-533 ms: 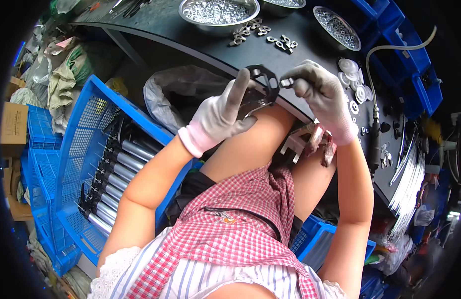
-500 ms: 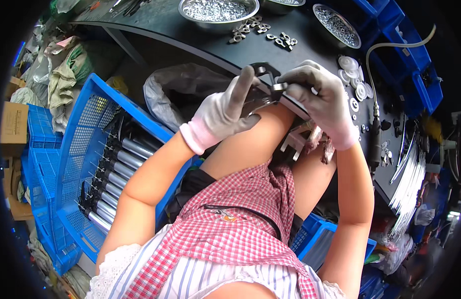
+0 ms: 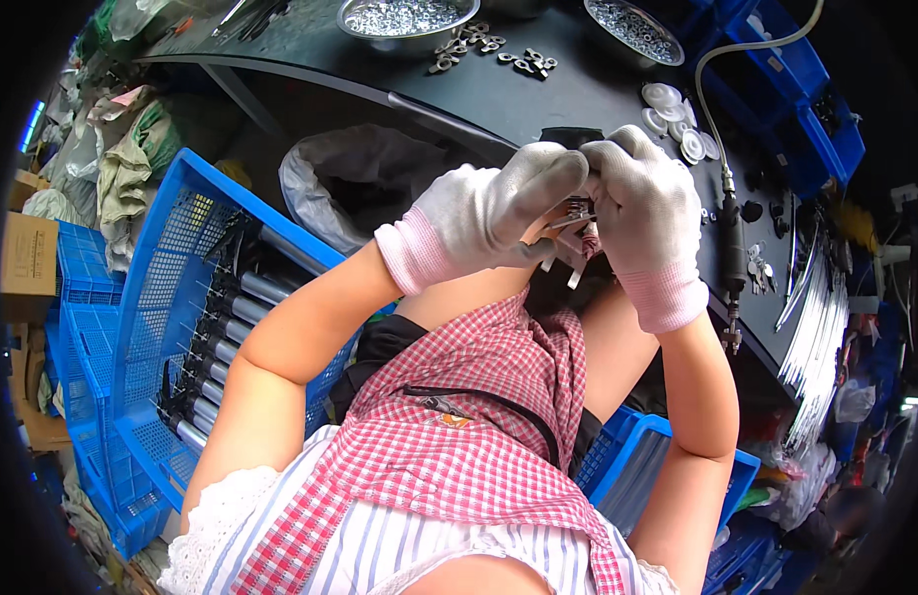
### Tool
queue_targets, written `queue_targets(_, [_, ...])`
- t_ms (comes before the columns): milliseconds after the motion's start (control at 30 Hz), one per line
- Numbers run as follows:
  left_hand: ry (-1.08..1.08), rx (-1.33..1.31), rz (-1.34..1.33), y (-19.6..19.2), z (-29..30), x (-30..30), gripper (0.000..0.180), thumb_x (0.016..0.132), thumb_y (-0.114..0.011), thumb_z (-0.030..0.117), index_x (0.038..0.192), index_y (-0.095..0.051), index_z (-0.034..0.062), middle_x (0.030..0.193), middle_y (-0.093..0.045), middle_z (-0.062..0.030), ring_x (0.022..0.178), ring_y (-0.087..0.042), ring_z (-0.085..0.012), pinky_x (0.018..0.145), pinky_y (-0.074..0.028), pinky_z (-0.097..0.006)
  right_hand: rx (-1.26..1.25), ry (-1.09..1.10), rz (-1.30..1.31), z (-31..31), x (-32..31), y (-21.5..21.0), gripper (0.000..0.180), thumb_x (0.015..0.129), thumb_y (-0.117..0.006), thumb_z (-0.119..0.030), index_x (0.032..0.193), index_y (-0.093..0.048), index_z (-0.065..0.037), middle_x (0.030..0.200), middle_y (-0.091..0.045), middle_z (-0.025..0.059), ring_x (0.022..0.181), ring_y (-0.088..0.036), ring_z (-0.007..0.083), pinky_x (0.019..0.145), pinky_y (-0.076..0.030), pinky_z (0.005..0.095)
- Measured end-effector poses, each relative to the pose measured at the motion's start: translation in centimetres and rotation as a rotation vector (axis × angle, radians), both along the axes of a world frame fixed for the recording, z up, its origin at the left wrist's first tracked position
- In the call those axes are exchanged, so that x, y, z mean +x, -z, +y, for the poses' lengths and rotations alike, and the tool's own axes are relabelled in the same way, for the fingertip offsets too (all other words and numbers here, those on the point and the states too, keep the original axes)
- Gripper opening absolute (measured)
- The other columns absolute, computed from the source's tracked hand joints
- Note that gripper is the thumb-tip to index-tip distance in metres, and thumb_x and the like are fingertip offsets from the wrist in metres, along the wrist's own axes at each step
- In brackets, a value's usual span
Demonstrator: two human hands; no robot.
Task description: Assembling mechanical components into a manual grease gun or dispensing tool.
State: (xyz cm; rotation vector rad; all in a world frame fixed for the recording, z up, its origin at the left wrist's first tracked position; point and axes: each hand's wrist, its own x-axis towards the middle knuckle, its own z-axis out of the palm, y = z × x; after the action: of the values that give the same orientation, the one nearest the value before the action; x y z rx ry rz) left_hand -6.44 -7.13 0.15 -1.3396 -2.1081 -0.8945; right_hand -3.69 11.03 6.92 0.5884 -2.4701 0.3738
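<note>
Both hands wear pale grey gloves with pink cuffs and meet at the table's near edge. My left hand (image 3: 503, 205) is closed, thumb and fingers drawn together toward the right hand. My right hand (image 3: 645, 203) is curled tight, its fingertips against the left hand's. What the two pinch between them is hidden by the gloves. Just beyond the fingers a black block-like part (image 3: 571, 137) shows. Below them a pale metal bracket (image 3: 576, 266) with prongs sticks out above my lap.
On the dark table (image 3: 538, 104) stand a metal bowl of small nuts (image 3: 407, 18) and another bowl (image 3: 632, 32), with loose metal clips (image 3: 528, 64) and white plastic discs (image 3: 692, 146) near them. An air-line tool (image 3: 734, 248) hangs right. A blue crate (image 3: 131, 347) with metal cylinders stands left.
My left hand has moved right and closed against the right one. The right hand has curled tighter, hiding the small silver piece seen in it. The view has shifted slightly.
</note>
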Motion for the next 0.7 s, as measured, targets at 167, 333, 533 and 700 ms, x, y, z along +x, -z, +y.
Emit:
queue_targets(167, [-0.02,0.068,-0.05,0.0,0.8,0.5,0.119,0.067,-0.08,0.006,0.154,0.001,0.0127,0.12,-0.058,-0.02,0.092,-0.066,-0.036,0.074,-0.058,-0.036,-0.045,0.047,-0.043,0.5,0.7,0.0,0.007,0.074,-0.07,-0.012,0.08,-0.066,-0.01,0.079,-0.059,0.0068,0.074,-0.063,0.0287,0.065,-0.05,0.0381])
queue_targets(333, [-0.019,0.109,-0.105,-1.2,0.9,1.1,0.106,0.069,-0.076,-0.001,0.152,-0.012,0.0104,0.115,-0.06,-0.0184,0.092,-0.066,-0.0354,0.076,-0.057,-0.036,-0.327,-0.08,-0.079,1.5,1.6,0.2,0.03,0.072,-0.076,-0.007,0.1,-0.067,-0.009,0.094,-0.058,0.009,0.08,-0.061,0.0249,0.07,-0.051,0.0349])
queue_targets(533, [-0.053,0.146,-0.083,-2.2,3.0,1.7,0.08,0.069,-0.078,0.011,0.14,-0.041,0.0141,0.109,-0.057,-0.0096,0.078,-0.066,-0.0263,0.056,-0.057,-0.032,-1.237,-0.005,-0.141,3.1,6.6,3.1,0.037,0.086,-0.06,0.003,0.122,-0.053,0.001,0.108,-0.057,0.0053,0.087,-0.055,0.0075,0.081,-0.045,0.0238])
queue_targets(700, [-0.108,0.129,-0.178,-2.1,2.4,2.3,0.063,0.066,-0.069,-0.009,0.126,-0.057,0.0055,0.11,-0.054,-0.0123,0.094,-0.061,-0.0263,0.078,-0.053,-0.033,-0.875,0.469,-0.011,11.7,7.2,5.3,0.018,0.088,-0.061,-0.007,0.103,-0.066,0.001,0.093,-0.067,0.0109,0.086,-0.063,0.0143,0.08,-0.048,0.0261])
